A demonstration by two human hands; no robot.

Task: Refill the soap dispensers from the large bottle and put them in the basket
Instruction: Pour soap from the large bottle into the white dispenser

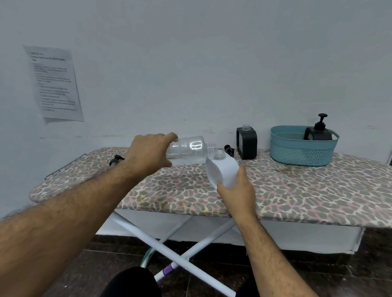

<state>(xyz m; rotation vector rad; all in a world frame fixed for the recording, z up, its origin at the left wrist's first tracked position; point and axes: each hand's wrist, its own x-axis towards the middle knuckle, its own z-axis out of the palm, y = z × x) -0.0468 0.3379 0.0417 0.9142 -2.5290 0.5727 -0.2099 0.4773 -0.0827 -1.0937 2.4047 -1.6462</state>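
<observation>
A: Where do we stand on the refill?

B: We are mid-pour. Our left hand (150, 152) grips the base of the large clear bottle (188, 148), tipped nearly flat, its mouth touching the open neck of the white dispenser (221, 170). Our right hand (236, 189) is wrapped around the lower part of that dispenser, holding it tilted above the middle of the ironing board (304, 193).

A: What is complete?

B: One black dispenser (318, 133), pump fitted, stands in the blue basket (303, 148) near the board's far right edge. We judge that unit done.

A: What remains?

B: The second black dispenser (246, 141) stands uncapped at the far edge, just left of the basket. Whether it is filled, we cannot tell. One loose pump (229, 149) lies beside it; another (116, 160) lies near the far left edge. Both open units still need pumps fitted and a place in the basket.
</observation>
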